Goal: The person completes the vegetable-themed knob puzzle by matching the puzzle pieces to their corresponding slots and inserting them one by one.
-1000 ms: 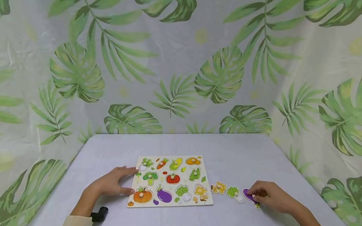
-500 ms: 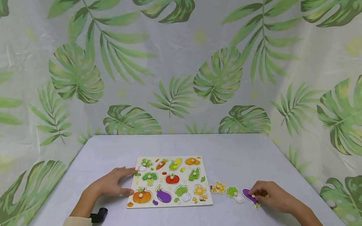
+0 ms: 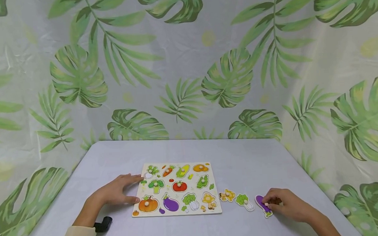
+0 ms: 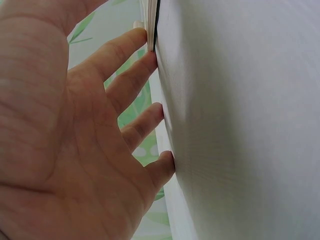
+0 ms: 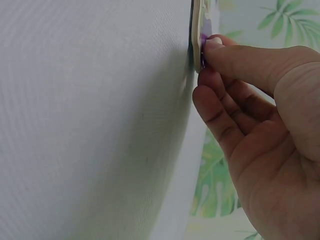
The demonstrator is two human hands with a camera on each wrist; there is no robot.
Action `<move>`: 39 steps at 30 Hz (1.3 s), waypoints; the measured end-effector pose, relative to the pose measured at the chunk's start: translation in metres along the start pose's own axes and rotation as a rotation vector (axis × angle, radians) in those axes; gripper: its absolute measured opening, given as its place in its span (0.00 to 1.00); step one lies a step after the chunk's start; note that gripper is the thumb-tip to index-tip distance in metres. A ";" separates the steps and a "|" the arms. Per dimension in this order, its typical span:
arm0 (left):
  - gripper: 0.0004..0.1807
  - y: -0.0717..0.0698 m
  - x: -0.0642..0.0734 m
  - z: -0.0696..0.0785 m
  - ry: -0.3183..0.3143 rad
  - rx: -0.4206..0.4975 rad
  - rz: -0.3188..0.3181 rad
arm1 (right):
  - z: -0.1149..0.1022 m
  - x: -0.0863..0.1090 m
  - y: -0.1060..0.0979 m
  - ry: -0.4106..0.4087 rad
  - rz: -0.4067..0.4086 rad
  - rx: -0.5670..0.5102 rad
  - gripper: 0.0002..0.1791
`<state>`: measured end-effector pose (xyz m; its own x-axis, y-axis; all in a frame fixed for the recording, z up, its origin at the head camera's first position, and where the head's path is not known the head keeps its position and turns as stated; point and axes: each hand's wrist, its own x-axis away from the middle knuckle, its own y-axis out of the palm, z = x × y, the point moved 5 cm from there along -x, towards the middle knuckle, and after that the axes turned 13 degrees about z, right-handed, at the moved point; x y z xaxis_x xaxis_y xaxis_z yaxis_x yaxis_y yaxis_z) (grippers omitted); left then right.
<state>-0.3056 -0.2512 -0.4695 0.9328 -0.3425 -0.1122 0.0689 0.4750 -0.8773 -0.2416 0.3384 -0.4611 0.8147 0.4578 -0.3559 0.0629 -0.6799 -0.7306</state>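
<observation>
A vegetable puzzle board (image 3: 191,175) lies flat on the table, with knobbed pieces such as the pumpkin (image 3: 152,205) and the tomato (image 3: 184,186) in their places. My left hand (image 3: 117,190) has relaxed, spread fingers at the board's left edge; in the left wrist view fingertips (image 4: 140,36) touch that edge. To the right of the board my right hand (image 3: 287,204) pinches the knob of the eggplant piece (image 3: 260,200), which is close over the table. The right wrist view shows thumb and finger on this piece (image 5: 197,47), mostly seen edge-on.
Between the board and my right hand lie a mushroom piece (image 3: 230,195) and a bok choy piece (image 3: 243,200). The board's bottom row has eggplant, bok choy and mushroom pictures without knobs. A leaf-patterned curtain (image 3: 180,69) stands behind the white table (image 3: 184,151).
The eggplant piece has turned slightly and shifted a little to the right with my right hand. My left hand stays at the board's edge.
</observation>
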 end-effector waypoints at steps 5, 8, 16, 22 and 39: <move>0.47 0.000 0.000 0.000 0.008 0.004 0.002 | 0.001 0.002 -0.004 0.009 -0.010 -0.008 0.12; 0.47 0.001 0.000 0.000 0.007 0.005 0.001 | 0.002 0.004 -0.007 0.007 -0.016 -0.028 0.12; 0.47 0.000 0.001 0.000 0.000 0.002 -0.002 | -0.002 0.002 -0.005 0.004 0.032 -0.046 0.07; 0.47 0.001 0.001 0.001 0.005 -0.002 -0.002 | -0.009 -0.006 0.001 0.055 0.074 -0.004 0.04; 0.47 -0.001 0.000 0.002 0.015 0.004 0.002 | -0.024 -0.044 0.020 0.185 0.090 0.047 0.07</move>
<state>-0.3048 -0.2500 -0.4678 0.9277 -0.3533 -0.1206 0.0686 0.4788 -0.8752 -0.2623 0.2904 -0.4461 0.9082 0.2805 -0.3107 -0.0383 -0.6835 -0.7290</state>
